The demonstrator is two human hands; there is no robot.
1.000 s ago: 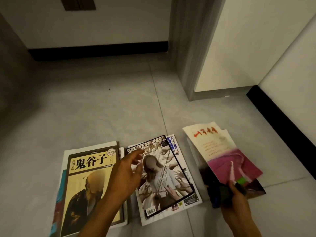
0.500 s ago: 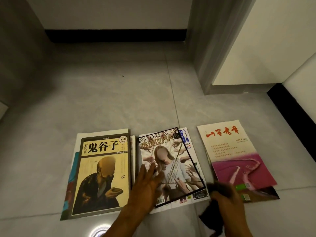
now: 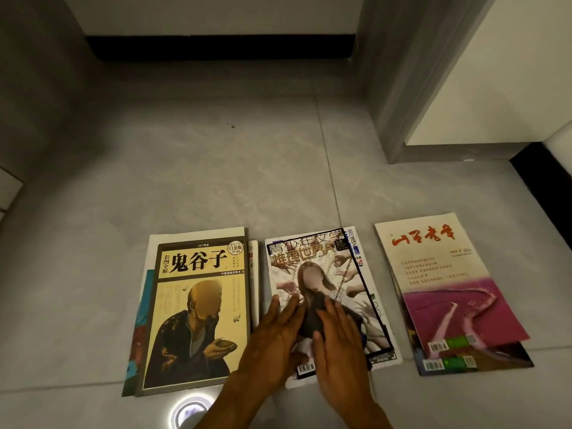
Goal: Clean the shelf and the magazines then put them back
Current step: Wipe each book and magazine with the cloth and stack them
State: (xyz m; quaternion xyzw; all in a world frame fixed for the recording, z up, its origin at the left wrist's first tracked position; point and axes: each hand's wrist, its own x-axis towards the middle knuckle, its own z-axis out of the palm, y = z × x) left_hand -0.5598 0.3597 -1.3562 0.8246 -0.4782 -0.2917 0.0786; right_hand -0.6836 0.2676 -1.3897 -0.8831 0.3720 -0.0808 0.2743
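Three piles of magazines lie on the grey tiled floor. The left pile is topped by a yellow book with a seated figure (image 3: 198,308). The middle pile has a magazine with a woman and many hands (image 3: 322,274) on top. The right pile shows a white and pink magazine (image 3: 445,280). My left hand (image 3: 272,335) lies flat on the middle magazine's lower left part. My right hand (image 3: 337,339) presses a dark cloth (image 3: 315,317) onto the same cover with straight fingers.
A grey door frame (image 3: 399,88) stands at the back right beside a white wall. A black skirting board (image 3: 216,46) runs along the back wall. A ceiling lamp's reflection (image 3: 190,413) glints on the floor by my wrists.
My right hand brought the dark cloth from beside the right pile onto the middle magazine. My left hand stayed on that cover, sliding slightly. The view tilted down.
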